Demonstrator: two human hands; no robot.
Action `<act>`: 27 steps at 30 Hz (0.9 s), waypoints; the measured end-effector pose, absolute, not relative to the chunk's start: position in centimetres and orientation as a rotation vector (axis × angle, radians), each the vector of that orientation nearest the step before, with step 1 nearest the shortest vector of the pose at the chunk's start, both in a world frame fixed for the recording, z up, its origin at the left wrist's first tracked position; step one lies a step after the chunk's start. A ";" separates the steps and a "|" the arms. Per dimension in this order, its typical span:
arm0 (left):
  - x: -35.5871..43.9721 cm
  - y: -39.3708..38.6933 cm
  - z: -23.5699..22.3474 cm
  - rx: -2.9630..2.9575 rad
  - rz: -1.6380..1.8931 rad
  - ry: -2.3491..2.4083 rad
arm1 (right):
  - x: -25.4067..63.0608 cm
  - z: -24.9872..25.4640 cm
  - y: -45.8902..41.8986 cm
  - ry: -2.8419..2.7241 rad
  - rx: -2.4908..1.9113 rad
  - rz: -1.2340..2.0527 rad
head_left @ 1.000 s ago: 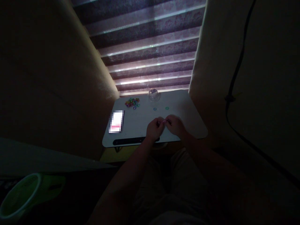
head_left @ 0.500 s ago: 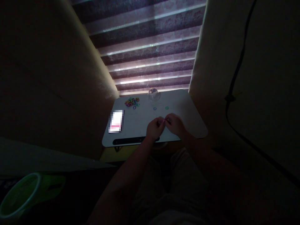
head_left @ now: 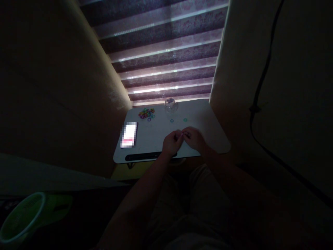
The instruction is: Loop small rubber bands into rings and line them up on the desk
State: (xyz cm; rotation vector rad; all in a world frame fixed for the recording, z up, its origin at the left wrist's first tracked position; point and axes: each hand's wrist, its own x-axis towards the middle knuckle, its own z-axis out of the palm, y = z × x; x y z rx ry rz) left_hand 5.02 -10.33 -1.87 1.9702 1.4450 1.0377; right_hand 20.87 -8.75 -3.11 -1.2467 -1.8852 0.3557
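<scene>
Little has changed: our left hand [head_left: 171, 143] and right hand [head_left: 194, 139] stay close together over the desk [head_left: 153, 139], fingertips pinched narrow around a small pinkish thing [head_left: 182, 133] between them, so the fine fingerwork seems unfinished; its shape we cannot tell. Our wrists angle inward, with a blue ring [head_left: 170, 121] and green ring [head_left: 184, 119] just beyond the hands, the clear jar [head_left: 171, 107] farther beyond, and the ring pile [head_left: 146, 114] and phone [head_left: 129, 135] off to their left.

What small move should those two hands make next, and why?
Perhaps ease the right hand slightly away from the left hand: the two meet at a small pinkish item, mostly hidden by fingers, and a little room might show it better.
</scene>
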 end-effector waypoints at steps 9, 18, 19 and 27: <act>4.9 -10.2 -2.1 2.018 1.037 1.445 | 20.8 -3.1 -8.8 -1.890 -1.241 0.374; 4.9 -10.3 -1.9 1.993 1.018 1.436 | 20.9 -3.4 -8.5 -1.894 -1.203 0.413; 4.9 -10.3 -1.9 1.989 1.021 1.428 | 21.0 -3.4 -8.5 -1.896 -1.205 0.418; 4.8 -10.3 -2.0 2.009 0.997 1.437 | 20.9 -2.7 -8.9 -1.940 -1.273 0.337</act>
